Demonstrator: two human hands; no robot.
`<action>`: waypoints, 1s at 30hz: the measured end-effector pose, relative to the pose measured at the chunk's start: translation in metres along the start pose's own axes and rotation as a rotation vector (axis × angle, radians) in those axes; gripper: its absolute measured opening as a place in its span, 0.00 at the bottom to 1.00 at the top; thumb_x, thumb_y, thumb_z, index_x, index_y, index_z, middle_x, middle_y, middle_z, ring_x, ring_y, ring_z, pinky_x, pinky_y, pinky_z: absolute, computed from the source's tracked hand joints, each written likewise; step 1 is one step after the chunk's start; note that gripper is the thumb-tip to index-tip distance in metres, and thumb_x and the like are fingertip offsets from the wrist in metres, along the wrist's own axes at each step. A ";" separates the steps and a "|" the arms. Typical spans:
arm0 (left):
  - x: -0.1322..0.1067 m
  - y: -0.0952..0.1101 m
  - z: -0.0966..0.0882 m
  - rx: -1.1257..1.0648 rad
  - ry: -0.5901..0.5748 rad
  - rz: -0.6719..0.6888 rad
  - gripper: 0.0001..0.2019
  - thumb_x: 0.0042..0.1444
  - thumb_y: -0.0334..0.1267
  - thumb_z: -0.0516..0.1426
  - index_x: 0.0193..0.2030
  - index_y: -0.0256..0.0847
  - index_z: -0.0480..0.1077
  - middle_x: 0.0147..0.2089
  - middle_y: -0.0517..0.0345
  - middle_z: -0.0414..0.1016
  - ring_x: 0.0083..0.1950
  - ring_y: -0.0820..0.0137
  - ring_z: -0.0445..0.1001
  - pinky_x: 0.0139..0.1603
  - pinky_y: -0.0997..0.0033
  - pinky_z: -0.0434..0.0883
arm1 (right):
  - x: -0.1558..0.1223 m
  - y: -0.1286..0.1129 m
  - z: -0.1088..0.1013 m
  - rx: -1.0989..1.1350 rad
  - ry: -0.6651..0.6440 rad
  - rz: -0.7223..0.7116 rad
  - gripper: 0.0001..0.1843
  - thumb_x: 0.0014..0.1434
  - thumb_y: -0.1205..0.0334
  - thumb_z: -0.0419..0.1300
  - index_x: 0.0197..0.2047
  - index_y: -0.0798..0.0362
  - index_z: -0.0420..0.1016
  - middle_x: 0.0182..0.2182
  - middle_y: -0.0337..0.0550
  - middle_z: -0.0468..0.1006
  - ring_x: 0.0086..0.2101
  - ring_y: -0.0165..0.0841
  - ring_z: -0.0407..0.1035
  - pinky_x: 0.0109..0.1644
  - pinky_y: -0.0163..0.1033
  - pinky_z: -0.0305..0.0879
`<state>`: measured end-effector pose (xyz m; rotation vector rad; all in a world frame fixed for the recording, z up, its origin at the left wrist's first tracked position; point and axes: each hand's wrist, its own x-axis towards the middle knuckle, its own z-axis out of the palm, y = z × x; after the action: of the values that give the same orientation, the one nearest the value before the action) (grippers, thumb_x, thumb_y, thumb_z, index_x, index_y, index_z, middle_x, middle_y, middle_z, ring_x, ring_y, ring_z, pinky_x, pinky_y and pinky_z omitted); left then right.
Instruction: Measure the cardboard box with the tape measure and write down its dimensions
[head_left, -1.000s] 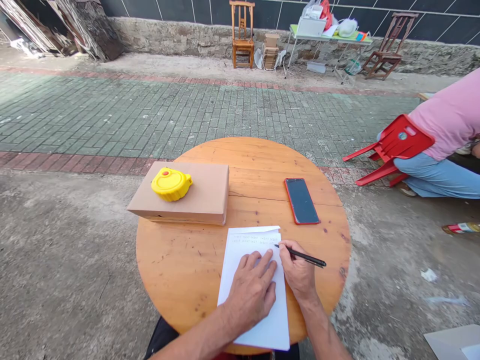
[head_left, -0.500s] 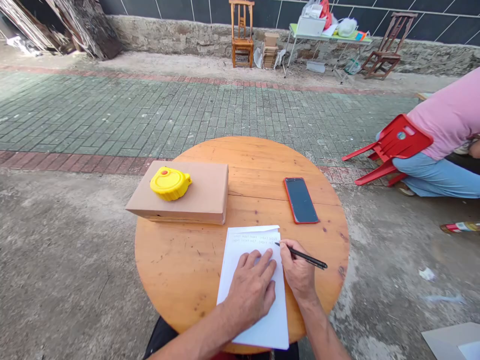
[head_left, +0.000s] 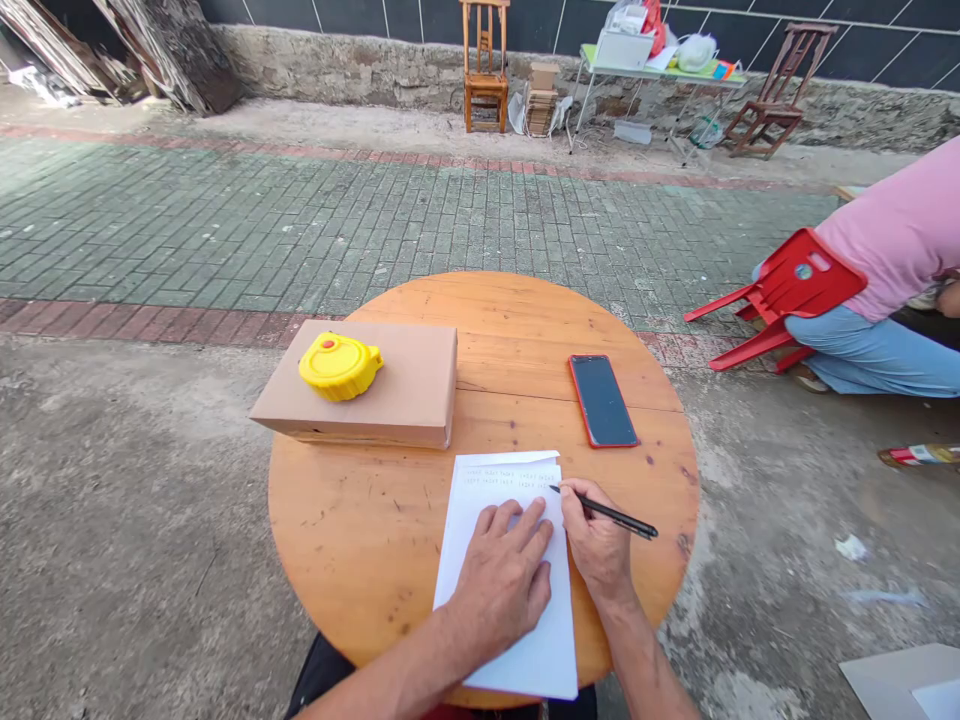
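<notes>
White paper sheets [head_left: 525, 655] lie on the round wooden table [head_left: 360, 540], with two short lines of small writing near the top. My left hand [head_left: 506, 570] rests flat on the paper, its fingers stretched out below the writing. In my right hand [head_left: 600, 545] is a black pen [head_left: 619, 517], pinched between thumb and fingers. The pen's tip meets the paper at the right end of the second line. Above the right hand lies a phone [head_left: 602, 400] with a red edge, touched by neither hand.
A cardboard box [head_left: 412, 375] stands at the table's left, bearing a yellow tape measure [head_left: 340, 367]. At right, a person in a pink top [head_left: 896, 230] sits on a red plastic stool [head_left: 799, 285]. A bottle [head_left: 919, 455] lies on the ground. Chairs and a folding table [head_left: 660, 70] line the far wall.
The pen in my right hand has shifted very slightly at its rear end, its tip staying by the second line. My left hand stays in place on the paper.
</notes>
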<state>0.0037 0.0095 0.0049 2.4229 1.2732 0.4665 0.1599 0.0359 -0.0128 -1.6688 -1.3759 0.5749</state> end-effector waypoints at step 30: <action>0.000 0.000 0.001 0.052 -0.011 0.022 0.22 0.59 0.36 0.54 0.61 0.41 0.65 0.68 0.59 0.62 0.58 0.56 0.62 0.58 0.50 0.62 | 0.005 -0.008 -0.006 0.164 0.062 0.151 0.12 0.61 0.54 0.56 0.31 0.52 0.72 0.16 0.32 0.67 0.19 0.30 0.63 0.26 0.34 0.64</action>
<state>0.0041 0.0093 0.0035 2.4808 1.2701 0.4309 0.1612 0.0384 -0.0018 -1.6517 -1.1340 0.6976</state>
